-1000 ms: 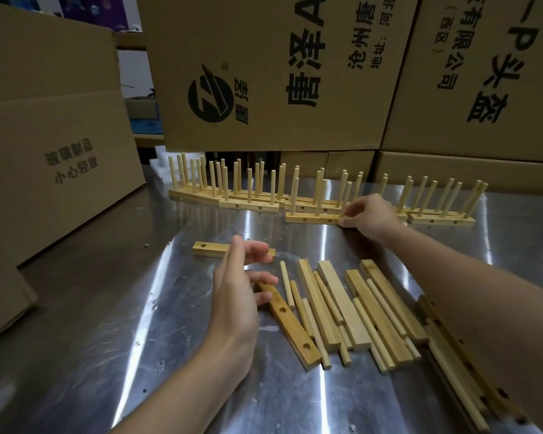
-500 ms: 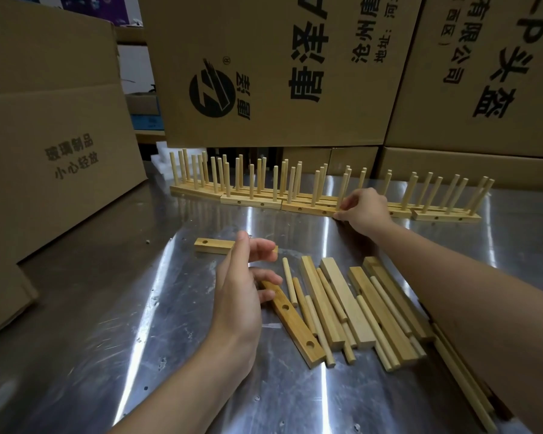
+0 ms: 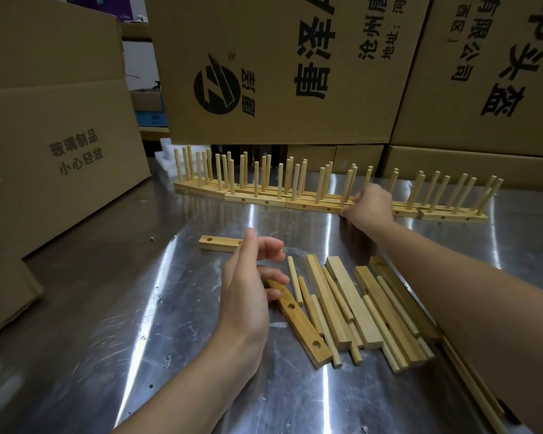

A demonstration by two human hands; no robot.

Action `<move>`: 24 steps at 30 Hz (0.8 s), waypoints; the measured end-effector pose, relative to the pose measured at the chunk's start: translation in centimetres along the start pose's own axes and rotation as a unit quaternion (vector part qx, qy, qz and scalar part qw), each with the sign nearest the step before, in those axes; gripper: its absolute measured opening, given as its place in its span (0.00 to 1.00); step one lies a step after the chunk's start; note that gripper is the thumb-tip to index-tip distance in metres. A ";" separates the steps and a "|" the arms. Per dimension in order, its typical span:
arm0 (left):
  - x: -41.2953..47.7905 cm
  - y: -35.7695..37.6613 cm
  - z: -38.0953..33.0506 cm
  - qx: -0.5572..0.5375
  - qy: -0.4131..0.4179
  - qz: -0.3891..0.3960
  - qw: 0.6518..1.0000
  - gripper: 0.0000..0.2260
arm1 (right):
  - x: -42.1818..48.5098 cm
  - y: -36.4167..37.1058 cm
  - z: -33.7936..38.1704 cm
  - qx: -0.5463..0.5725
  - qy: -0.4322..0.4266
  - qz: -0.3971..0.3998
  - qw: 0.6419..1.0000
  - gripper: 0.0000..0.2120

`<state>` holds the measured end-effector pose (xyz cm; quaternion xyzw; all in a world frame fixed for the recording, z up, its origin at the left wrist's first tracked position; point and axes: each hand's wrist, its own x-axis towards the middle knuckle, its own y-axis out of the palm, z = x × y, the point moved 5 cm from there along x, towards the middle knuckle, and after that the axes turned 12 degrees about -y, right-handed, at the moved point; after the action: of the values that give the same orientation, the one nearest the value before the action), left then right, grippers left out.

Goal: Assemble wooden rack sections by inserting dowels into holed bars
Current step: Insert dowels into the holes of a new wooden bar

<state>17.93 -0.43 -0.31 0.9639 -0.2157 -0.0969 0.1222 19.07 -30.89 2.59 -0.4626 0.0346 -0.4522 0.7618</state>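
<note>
At the far row the right hand (image 3: 369, 206) curls its fingers round the end of a rack section (image 3: 314, 205) — the left hand (image 3: 248, 286) hangs slack, holding nothing, just over a holed bar (image 3: 298, 321) on the table (image 3: 138, 308).

— The table (image 3: 132, 355)?
— Metal, bright and reflective, covered in fine scratches
— The bars (image 3: 348, 296) and dowels (image 3: 292, 272)?
— Pale bare wood, smooth; the holed bar (image 3: 298, 322) darker, slightly glossy
— The boxes (image 3: 60, 114)?
— Matt brown cardboard
</note>
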 end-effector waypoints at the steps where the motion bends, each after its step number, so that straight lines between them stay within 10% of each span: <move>1: 0.0 -0.1 0.0 -0.004 0.001 -0.004 1.000 0.22 | -0.3 -0.4 0.5 -0.019 -0.002 -0.030 0.999 0.14; 4: 0.3 -1.0 0.3 -0.051 -0.002 -0.060 0.997 0.19 | -2.0 0.3 4.6 0.037 -0.091 -0.013 0.995 0.10; 9: 0.6 -2.4 0.3 -0.170 -0.009 -0.130 0.977 0.14 | -7.2 5.4 11.7 0.072 -0.314 0.324 0.889 0.15; 15: 0.9 -2.4 0.4 -0.148 -0.018 -0.125 0.981 0.13 | -8.3 6.2 12.4 0.040 -0.341 0.283 0.895 0.07; 24: 0.7 -1.9 -0.4 -0.117 -0.049 -0.091 0.988 0.15 | -14.9 -3.9 13.9 0.273 -0.273 0.226 0.895 0.09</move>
<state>19.35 0.99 -0.52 0.9527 -0.1198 -0.1790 0.2143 14.28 -11.40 7.89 -0.3216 -0.1952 -0.1154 0.9193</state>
